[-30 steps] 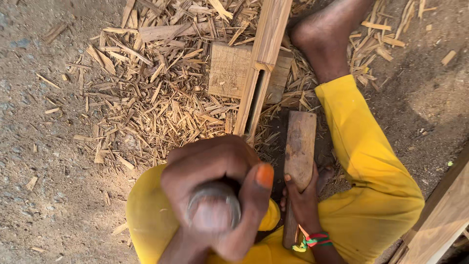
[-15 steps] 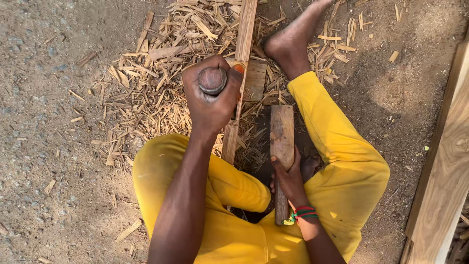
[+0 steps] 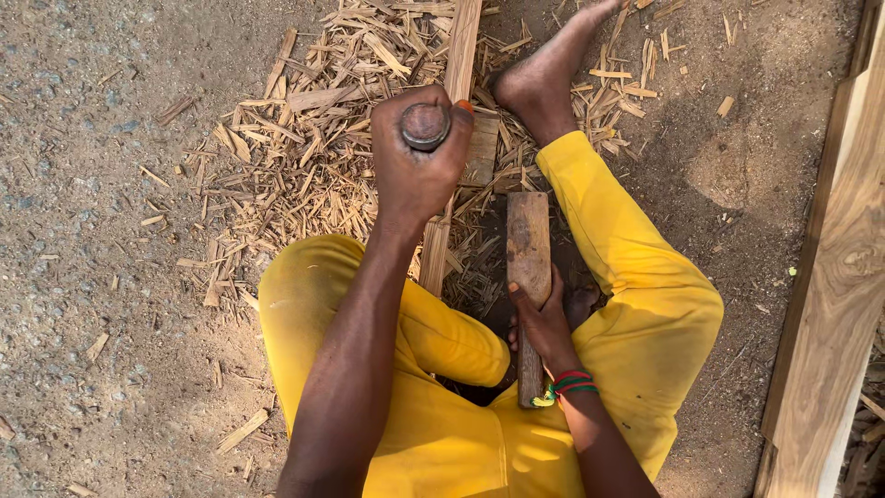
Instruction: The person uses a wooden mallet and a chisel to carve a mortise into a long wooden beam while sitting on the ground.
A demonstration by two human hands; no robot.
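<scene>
The left hand (image 3: 419, 161) is extended away from the body, forearm nearly straight, wrist in line with the arm. Its fingers are wrapped tight around a round-headed tool handle (image 3: 425, 125), whose worn butt end faces the camera. The handle stands upright over a long wooden strip (image 3: 454, 120) that runs from near to far across the ground. The tool's working end is hidden beneath the fist.

The right hand (image 3: 544, 323) is held low, close to the lap, with the elbow bent. Its fingers are closed around the narrow lower part of a wooden mallet (image 3: 528, 267); the thumb lies along the left edge. The mallet's broad flat head points to the far side and lies between the strip and the right leg.

The person sits on the ground in yellow trousers (image 3: 627, 304). The bare right foot (image 3: 544, 78) rests just right of the strip. Wood chips (image 3: 304, 184) lie thick on the dirt to the left of the strip. A pale plank (image 3: 830, 304) stands at the right edge.
</scene>
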